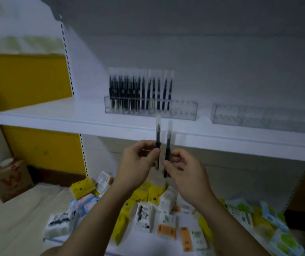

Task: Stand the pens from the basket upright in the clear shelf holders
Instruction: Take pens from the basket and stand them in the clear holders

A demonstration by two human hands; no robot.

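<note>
Left hand [138, 159] pinches one pen [157, 137], right hand [183, 169] another [168, 145]; keep both vertical, lower into free holder [183, 109] slots.

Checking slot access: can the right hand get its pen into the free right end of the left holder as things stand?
Probably yes. The right hand holds its pen upright just below the shelf edge; the left holder looks unfilled at its right end, with nothing between. The left hand sits off to the side.

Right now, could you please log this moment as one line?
left hand: holds pen upright | right hand: holds second pen | left holder: partly filled | right holder: empty
</note>
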